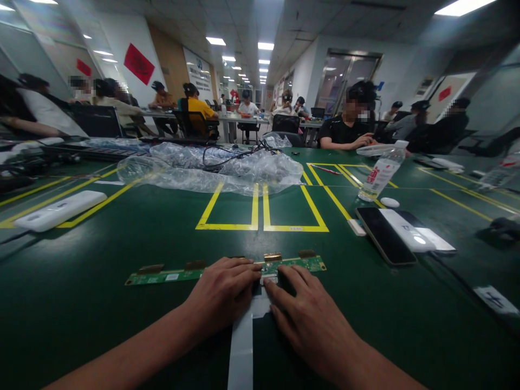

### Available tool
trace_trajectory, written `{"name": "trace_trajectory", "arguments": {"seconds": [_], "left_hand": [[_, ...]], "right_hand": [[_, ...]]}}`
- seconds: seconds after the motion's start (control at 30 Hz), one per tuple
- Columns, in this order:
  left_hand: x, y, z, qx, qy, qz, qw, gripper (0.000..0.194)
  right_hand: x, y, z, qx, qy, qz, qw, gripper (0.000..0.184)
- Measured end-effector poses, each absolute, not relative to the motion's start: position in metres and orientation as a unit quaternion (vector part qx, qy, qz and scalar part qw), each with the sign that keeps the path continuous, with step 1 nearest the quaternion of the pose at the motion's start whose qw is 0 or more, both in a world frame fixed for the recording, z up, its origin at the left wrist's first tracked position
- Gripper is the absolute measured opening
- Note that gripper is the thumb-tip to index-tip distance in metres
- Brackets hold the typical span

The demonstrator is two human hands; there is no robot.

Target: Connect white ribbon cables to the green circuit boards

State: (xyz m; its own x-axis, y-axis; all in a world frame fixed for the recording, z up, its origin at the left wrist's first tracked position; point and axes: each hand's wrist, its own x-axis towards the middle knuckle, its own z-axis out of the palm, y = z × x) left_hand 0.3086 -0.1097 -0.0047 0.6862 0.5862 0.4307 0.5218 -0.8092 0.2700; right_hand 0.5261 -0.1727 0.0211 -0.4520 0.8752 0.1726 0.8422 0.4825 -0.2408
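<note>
A long, narrow green circuit board (174,276) lies on the table in front of me, with brown film tabs along its far edge. A white flat ribbon cable (241,352) runs from the near table edge up to the connector (268,279) at the board's middle. My left hand (227,287) is closed beside the connector, fingers together over the board and the cable's end; its grip is partly hidden. Fingertips of my right hand (300,300) touch the board and connector from the right, with the fingers apart.
Beyond the yellow tape marks (227,226) lies crumpled clear plastic wrap (227,168) with black cables. A white device (60,210) sits left. To the right are a phone (384,235), a white power bank (406,230) and a bottle (382,172). A person (349,124) sits across the table.
</note>
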Motion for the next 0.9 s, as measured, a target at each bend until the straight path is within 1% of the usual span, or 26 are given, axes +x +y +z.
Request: {"name": "trace_trajectory", "arguments": {"seconds": [0.27, 0.47, 0.57, 0.63, 0.67, 0.8, 0.9], "left_hand": [[0.31, -0.11, -0.001, 0.919, 0.299, 0.247, 0.067, 0.027], [0.311, -0.107, 0.001, 0.923, 0.296, 0.239, 0.052, 0.02], [0.311, -0.106, 0.0, 0.926, 0.295, 0.231, 0.039, 0.018], [0.312, -0.106, 0.0, 0.927, 0.297, 0.229, 0.033, 0.017], [0.312, -0.106, -0.001, 0.927, 0.297, 0.227, 0.033, 0.017], [0.312, -0.107, -0.001, 0.927, 0.298, 0.224, 0.03, 0.017], [0.311, -0.106, -0.001, 0.928, 0.299, 0.22, 0.03, 0.017]], "right_hand": [[0.527, -0.172, 0.019, -0.5, -0.852, 0.045, 0.151, 0.04], [0.53, -0.168, 0.024, -0.496, -0.856, 0.058, 0.134, 0.039], [0.538, -0.158, 0.026, -0.473, -0.861, 0.099, 0.158, 0.04], [0.545, -0.148, 0.025, -0.471, -0.851, 0.132, 0.19, 0.047], [0.548, -0.144, 0.024, -0.474, -0.845, 0.132, 0.208, 0.046], [0.555, -0.132, 0.021, -0.466, -0.849, 0.131, 0.212, 0.026], [0.553, -0.129, 0.02, -0.462, -0.852, 0.124, 0.213, 0.016]]}}
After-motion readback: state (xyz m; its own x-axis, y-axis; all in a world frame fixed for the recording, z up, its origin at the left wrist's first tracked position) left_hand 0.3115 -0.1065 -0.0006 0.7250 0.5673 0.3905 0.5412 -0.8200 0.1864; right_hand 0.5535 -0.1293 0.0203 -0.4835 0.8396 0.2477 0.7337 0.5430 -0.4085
